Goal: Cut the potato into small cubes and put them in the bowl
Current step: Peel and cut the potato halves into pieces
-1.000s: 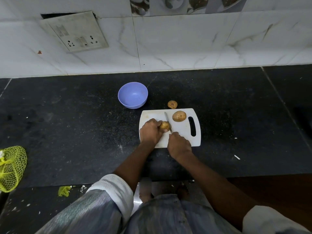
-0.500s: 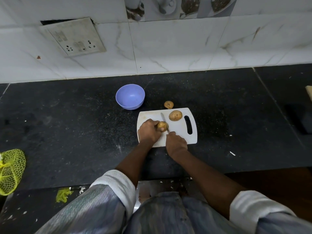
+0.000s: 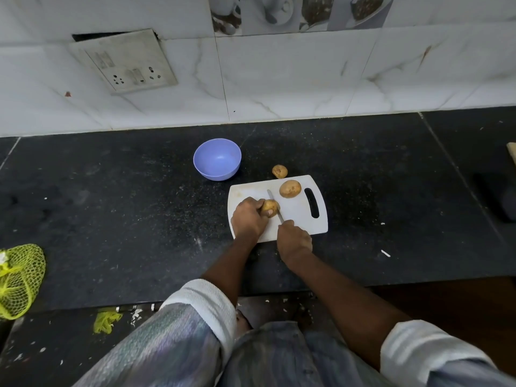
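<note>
Two hands work on the white cutting board (image 3: 298,216): right hand (image 3: 293,239) clenched on a knife (image 3: 275,205), left hand (image 3: 248,217) clamped around a potato (image 3: 271,207) (blade beside it). Farther: second potato (image 3: 290,188) on the board, third potato (image 3: 279,171) on the counter (image 3: 111,205), empty purple bowl (image 3: 217,159).

A black speckled counter (image 3: 111,196) runs along a white tiled wall. On it sits a lilac bowl (image 3: 217,159), empty, near the wall. Just right of the bowl and nearer the front edge lies a white board (image 3: 301,216) with a slot handle at its right end. A small potato (image 3: 279,171) rests on the counter, just beyond the board's far edge. A yellow net bag (image 3: 19,277) lies at the far left. White scraps dot the counter's right part.
</note>
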